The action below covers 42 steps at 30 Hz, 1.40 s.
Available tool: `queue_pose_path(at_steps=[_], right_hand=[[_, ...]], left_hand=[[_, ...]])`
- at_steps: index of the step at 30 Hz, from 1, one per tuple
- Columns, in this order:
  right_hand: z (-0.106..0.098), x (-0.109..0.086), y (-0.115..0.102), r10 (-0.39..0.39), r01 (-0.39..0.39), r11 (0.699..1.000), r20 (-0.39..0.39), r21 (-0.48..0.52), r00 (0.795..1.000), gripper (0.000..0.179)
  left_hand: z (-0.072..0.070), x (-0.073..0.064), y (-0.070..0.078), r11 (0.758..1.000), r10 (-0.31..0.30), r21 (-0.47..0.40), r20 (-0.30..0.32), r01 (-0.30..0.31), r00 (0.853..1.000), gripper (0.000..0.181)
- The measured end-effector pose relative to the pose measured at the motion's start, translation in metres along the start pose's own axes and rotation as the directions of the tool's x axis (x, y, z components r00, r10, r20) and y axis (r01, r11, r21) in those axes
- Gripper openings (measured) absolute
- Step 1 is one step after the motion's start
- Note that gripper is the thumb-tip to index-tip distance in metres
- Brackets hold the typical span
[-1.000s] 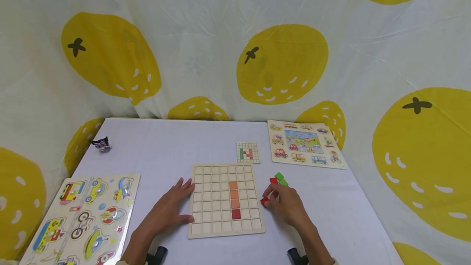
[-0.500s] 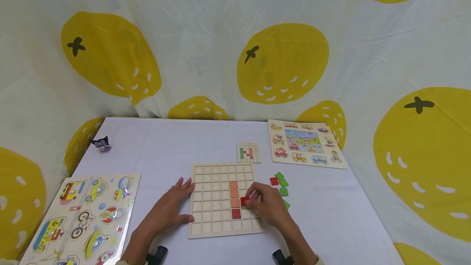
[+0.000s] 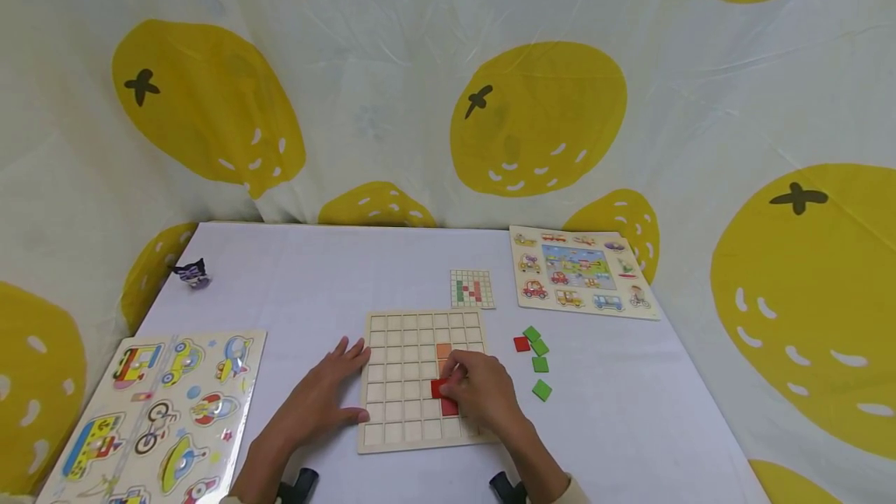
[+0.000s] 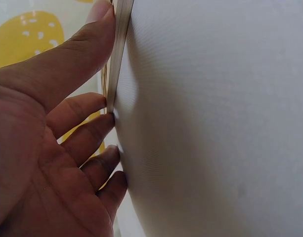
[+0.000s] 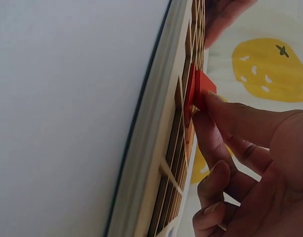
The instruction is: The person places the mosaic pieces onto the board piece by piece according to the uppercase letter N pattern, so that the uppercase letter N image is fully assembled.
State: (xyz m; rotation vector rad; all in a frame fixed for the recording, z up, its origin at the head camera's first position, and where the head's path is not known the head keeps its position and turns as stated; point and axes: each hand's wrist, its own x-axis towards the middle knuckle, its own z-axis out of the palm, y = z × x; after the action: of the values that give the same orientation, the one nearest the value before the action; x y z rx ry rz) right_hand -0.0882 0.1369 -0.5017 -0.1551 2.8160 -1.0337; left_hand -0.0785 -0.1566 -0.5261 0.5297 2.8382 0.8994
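Observation:
A wooden grid board (image 3: 397,372) lies on the white-covered table, its square cells edged by raised strips. My right hand (image 3: 486,393) pinches a red square tile (image 3: 437,388) between thumb and fingers, over the grid. In the right wrist view the held tile (image 5: 204,88) is tilted, close above a red tile (image 5: 189,94) seated in the grid. In the head view that seated red tile (image 3: 449,408) shows just below, with an orange tile (image 3: 444,351) higher in the column; fingers cover others. My left hand (image 3: 313,391) touches the board's left edge, thumb and fingers spread.
Right of the board lie a loose red tile (image 3: 521,344) and several green tiles (image 3: 540,365). A small pattern card (image 3: 456,275) lies behind it. Picture puzzles stand at the back right (image 3: 526,251) and left (image 3: 238,395). A small dark figure (image 3: 192,274) is far left.
My right hand has carried the red tile leftward from the table beside the board to over the column with the orange and red tiles. My left hand has stayed at the board's edge.

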Motion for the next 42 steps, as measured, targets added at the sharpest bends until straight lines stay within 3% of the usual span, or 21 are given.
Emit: queue_pose_path(at_steps=[10, 26, 33, 42], right_hand=[[0.013, 0.004, -0.008, -0.018, 0.017, 0.997, -0.011, -0.072, 1.0, 0.015], [0.015, 0.008, -0.011, -0.025, 0.024, 0.995, -0.011, -0.095, 1.0, 0.015], [-0.001, 0.01, 0.005, -0.047, 0.046, 0.999, 0.045, 0.025, 0.998, 0.013], [-0.04, 0.016, 0.046, 0.052, -0.049, 0.998, -0.102, 0.03, 0.993, 0.021]], left_hand=[[0.002, 0.002, 0.001, 1.0, -0.028, -0.001, 0.009, 0.028, 1.0, 0.102], [-0.002, 0.0, 0.004, 0.999, -0.032, 0.0, 0.007, 0.032, 0.999, 0.101], [0.0, 0.001, 0.002, 1.0, -0.021, 0.003, -0.004, 0.021, 1.0, 0.101], [0.001, 0.0, 0.003, 1.0, -0.022, 0.001, -0.009, 0.022, 1.0, 0.101]])
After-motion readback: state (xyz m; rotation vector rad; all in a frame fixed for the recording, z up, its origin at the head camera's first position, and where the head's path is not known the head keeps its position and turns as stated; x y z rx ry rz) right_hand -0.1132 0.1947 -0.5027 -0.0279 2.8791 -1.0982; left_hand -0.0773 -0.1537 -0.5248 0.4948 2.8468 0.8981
